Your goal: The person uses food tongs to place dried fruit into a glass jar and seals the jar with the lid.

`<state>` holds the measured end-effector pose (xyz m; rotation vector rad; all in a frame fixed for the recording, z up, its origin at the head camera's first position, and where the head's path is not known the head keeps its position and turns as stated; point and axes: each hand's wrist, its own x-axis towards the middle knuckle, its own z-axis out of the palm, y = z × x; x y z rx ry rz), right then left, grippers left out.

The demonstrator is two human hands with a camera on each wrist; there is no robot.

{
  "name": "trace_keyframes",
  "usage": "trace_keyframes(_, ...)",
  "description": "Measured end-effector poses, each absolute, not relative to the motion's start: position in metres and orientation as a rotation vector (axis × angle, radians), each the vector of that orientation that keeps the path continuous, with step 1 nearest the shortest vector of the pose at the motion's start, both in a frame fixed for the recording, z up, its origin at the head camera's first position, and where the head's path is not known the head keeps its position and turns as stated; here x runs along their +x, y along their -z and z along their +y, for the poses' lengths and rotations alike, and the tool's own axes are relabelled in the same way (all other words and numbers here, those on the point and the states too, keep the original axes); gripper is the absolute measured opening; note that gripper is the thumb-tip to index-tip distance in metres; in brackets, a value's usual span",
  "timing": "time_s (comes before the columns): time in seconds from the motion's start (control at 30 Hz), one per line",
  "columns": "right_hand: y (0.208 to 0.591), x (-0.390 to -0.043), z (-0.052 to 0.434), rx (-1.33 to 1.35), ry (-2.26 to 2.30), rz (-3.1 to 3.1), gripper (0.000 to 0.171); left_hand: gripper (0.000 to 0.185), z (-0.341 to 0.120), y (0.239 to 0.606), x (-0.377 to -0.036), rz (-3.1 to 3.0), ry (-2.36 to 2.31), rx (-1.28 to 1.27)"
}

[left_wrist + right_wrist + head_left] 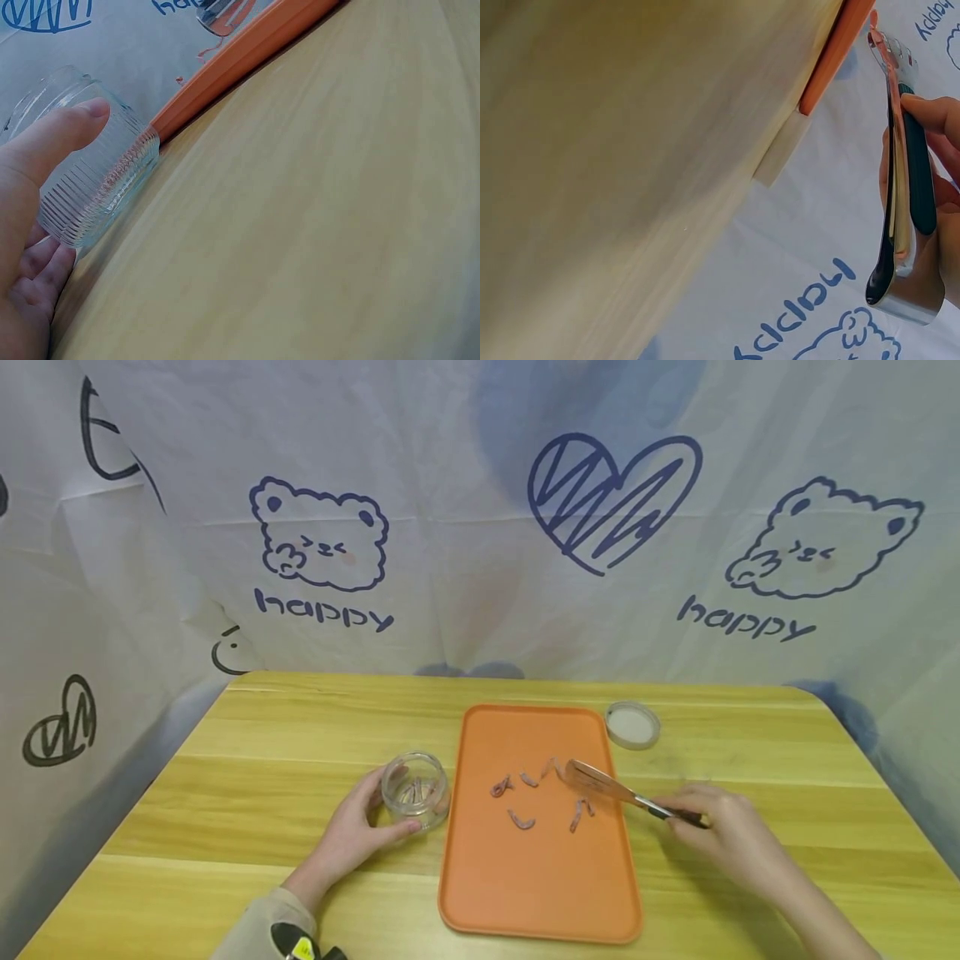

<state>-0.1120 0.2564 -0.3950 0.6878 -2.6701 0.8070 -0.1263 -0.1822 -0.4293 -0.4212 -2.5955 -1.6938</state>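
Note:
My left hand point(356, 827) grips a small clear glass jar point(415, 789) standing just left of the orange tray point(540, 893). A few thin strips show inside the jar, and its ribbed wall point(112, 172) fills the space by my thumb in the left wrist view. My right hand point(723, 831) holds metal tongs point(615, 787) with dark handle grips point(919, 172). The tongs' tips reach over the tray's right side, right at a pinkish-brown worm-like strip point(553, 767). Several similar strips, among them a curved one point(521, 821) and a folded one point(576, 817), lie on the tray.
A round, shallow clear lid point(632, 727) lies at the tray's far right corner. Everything stands on a yellow wood-grain table point(300, 752). Behind its far edge hangs a white printed cloth point(450, 552), with more cloth at both sides.

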Motion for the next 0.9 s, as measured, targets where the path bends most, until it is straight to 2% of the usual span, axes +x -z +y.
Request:
trace_keyframes(0.3, 0.383, -0.111, 0.256, 0.667, -0.777, -2.62, 0.029, 0.083, -0.181, 0.427, -0.125, -2.609, 1.691, -0.4)
trace_keyframes(0.63, 0.364, -0.113, 0.246, 0.693, -0.755, -2.57, 0.031, 0.086, -0.19, 0.459, -0.14, -2.588, 1.696, -0.416)
trace_keyframes(0.9, 0.347, -0.119, 0.219, 0.763, -0.804, -2.566, 0.03, 0.086, -0.194, 0.461, -0.141, -2.575, 1.7, -0.441)
